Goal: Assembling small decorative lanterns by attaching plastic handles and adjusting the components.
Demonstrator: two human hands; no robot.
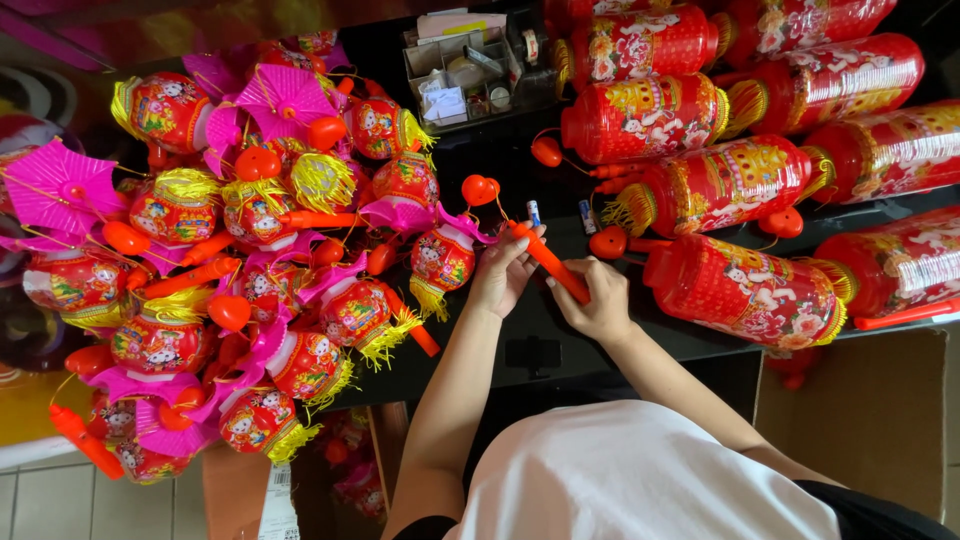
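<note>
Nearest the camera is the person's white shirt, with both bare forearms reaching up to a black table. The left hand and right hand together hold an orange plastic handle stick: the left hand's fingers pinch its upper end, near a small lantern with a yellow fringe, and the right hand is curled round its lower end. An orange heart-shaped piece sits just above the stick's top. To the left lies a heap of small lanterns with pink paper fans; to the right, rows of long red cylinder lanterns, and above, a grey tray of oddments. The work looks like fitting or checking the handle; the next move would need the left fingers kept steady while the right hand aligns the stick.
</note>
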